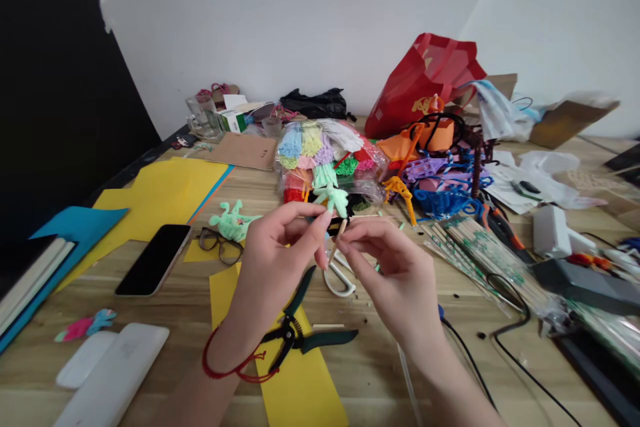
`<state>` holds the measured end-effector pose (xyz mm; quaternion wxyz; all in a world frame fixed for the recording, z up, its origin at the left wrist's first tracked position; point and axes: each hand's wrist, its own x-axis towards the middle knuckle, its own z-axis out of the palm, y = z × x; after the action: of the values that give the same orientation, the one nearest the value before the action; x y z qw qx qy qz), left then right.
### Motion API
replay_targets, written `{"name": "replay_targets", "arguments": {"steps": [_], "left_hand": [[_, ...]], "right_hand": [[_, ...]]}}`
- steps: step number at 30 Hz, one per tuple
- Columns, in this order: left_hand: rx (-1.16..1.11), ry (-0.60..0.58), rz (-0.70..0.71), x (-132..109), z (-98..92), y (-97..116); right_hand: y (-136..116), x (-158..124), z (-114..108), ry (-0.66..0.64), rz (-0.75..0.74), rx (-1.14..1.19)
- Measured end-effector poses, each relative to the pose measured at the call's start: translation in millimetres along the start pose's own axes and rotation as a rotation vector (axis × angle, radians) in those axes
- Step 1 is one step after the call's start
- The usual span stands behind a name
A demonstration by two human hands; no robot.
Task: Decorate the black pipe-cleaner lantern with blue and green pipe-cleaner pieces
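Note:
My left hand (pixel 280 243) pinches a mint-green pipe-cleaner shape (pixel 333 199) between thumb and fingers, above the middle of the table. Close beside it, my right hand (pixel 395 267) grips a short wooden stick (pixel 338 240), tilted, its upper end near the green shape. Whether the two touch I cannot tell. Under my hands lie white-handled scissors (pixel 345 288), partly hidden. Nearer to me, pruning shears (pixel 289 333) with dark green handles lie spread on a yellow sheet (pixel 300 393). Another mint-green pipe-cleaner figure (pixel 233 220) rests left of my left hand, by a pair of glasses (pixel 220 245).
Bundled pipe cleaners (pixel 320 140) in clear plastic stand behind my hands, with a red bag (pixel 425 80) at the back right. A phone (pixel 154 260) and yellow paper (pixel 160 193) lie left. Packed wooden sticks (pixel 490 253), pliers (pixel 505 230) and a black cable (pixel 525 373) lie right.

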<state>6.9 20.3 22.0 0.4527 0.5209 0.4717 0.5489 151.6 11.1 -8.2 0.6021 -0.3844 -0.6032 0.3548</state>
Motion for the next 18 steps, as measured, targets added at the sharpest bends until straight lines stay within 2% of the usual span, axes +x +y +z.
{"name": "replay_targets", "arguments": {"steps": [9,18], "left_hand": [[0.097,0.018,0.088,-5.6,4.5,2.6],[0.175,0.071,0.095,-2.8,10.2,-2.4]], "right_hand": [[1.3,2.3,1.7,0.114,-0.001,-0.082],[2.3,2.8,3.5,0.139,-0.012,-0.104]]}}
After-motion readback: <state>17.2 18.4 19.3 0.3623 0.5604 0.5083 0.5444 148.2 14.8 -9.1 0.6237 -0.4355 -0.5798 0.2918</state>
